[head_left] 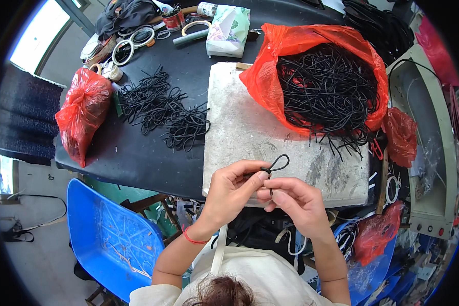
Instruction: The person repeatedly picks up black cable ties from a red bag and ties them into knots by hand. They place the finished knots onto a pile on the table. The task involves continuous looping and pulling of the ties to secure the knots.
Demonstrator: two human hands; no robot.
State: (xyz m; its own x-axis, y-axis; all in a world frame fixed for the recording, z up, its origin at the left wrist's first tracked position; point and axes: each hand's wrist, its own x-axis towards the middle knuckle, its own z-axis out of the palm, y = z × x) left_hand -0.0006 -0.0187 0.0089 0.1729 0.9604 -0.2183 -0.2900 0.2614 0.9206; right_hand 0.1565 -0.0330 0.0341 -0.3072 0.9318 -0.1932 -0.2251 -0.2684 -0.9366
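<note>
A black cord is bent into a small loop that stands up between my two hands, over the near part of a worn whitish board. My left hand pinches it at the base of the loop, thumb against fingers. Just below, my right hand has its thumb and fingers closed around the short tail end of the same cord. Past the hands, an opened red plastic bag bulges with many loose black cords. Left of the board lies a heap of looped black cords.
The whitish board rests on a black-covered table. A tied red bag sits at the left, tape rolls and a tissue pack at the back. Blue plastic bins stand below; a greenish metal casing is at the right.
</note>
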